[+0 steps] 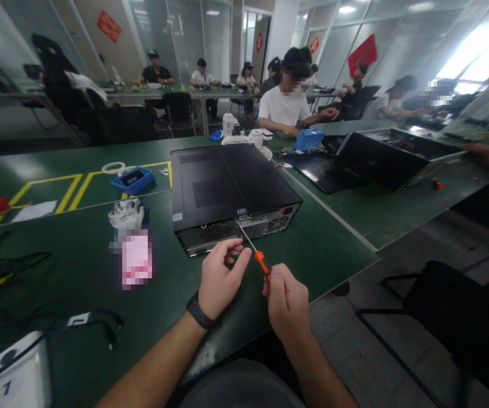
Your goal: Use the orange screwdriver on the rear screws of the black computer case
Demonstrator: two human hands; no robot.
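A black desktop computer case [248,175] lies flat on the green table in front of me, its rear panel with the vents and fan grille turned my way. My right hand [289,300] is closed round the orange-and-black handle of a screwdriver [262,262]. The thin shaft slants up and left, and its tip meets the rear top edge of the case. Close to the shaft, my left hand [222,277] has its thumb apart from its curved fingers and holds nothing I can see. Its fingertips are near the rear panel; whether they touch it is unclear.
Left of the case are a blue tray [134,180], white gloves [127,214] and a pink item [136,258]. Black cables [95,317] and a white box [18,374] lie nearer. An opened case [384,158] stands right; a person [289,105] sits opposite.
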